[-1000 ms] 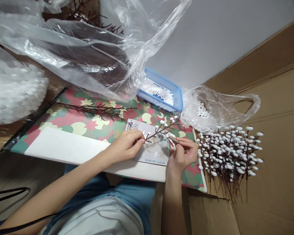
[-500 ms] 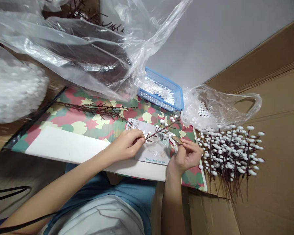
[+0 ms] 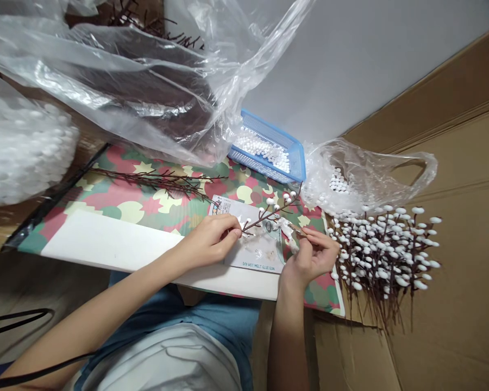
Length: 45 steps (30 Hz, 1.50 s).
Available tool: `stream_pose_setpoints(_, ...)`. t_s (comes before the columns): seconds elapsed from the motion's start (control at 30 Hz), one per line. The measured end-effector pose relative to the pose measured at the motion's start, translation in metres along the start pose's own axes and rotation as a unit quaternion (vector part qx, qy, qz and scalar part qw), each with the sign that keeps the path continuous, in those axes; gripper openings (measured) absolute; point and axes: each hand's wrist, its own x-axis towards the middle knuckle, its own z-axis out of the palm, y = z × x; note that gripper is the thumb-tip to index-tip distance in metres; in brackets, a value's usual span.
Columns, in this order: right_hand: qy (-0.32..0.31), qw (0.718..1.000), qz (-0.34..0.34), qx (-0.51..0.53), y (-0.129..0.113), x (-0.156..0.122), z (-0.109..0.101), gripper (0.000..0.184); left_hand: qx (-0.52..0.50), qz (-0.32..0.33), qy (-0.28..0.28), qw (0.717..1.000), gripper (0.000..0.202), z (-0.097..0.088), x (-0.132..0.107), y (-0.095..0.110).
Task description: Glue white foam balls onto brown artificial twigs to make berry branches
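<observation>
My left hand pinches the lower end of a dark brown artificial twig. The twig slants up to the right and carries several white foam berries. In my right hand, thumb and fingers are closed on a thin brownish stick, mostly hidden by the fingers. The stick's end meets a lump of white, glue-like stuff just below the twig. Under both lies a grey-white printed card with shiny residue on it.
Bare brown twigs lie on the patterned board. Behind stands a blue basket of white beads, beside a clear bag. Finished berry stems are heaped at right. Large plastic bags fill the left and back.
My right hand has shifted slightly to the right with the stick. My left hand and the twig stay almost where they were.
</observation>
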Motion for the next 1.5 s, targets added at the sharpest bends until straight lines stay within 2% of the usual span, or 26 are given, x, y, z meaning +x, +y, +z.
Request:
stream_pose_setpoints(0.2, -0.017, 0.998, 0.049, 0.023, -0.003, 0.006, 0.002, 0.011, 0.012, 0.001, -0.010, 1.000, 0.021, 0.001, 0.001, -0.001)
stream_pose_setpoints(0.57, -0.066, 0.997, 0.028, -0.011, 0.002, 0.007, 0.000, 0.009, 0.016, 0.004, -0.017, 1.000, 0.021, 0.001, 0.000, 0.001)
stream_pose_setpoints(0.83, -0.053, 0.998, 0.026, 0.008, 0.005, 0.008, -0.002, 0.012, 0.014, 0.000, -0.019, 1.000, 0.020, 0.001, 0.001, 0.000)
stream_pose_setpoints(1.2, -0.006, 0.996, 0.087, 0.026, 0.010, 0.020, -0.014, 0.012, 0.006, 0.000, -0.020, 1.000, 0.020, 0.001, 0.000, 0.001)
stream_pose_setpoints(1.5, -0.005, 0.996, 0.092, 0.014, 0.017, 0.024, -0.008, 0.010, 0.003, 0.006, -0.027, 1.000, 0.020, 0.000, 0.001, 0.001)
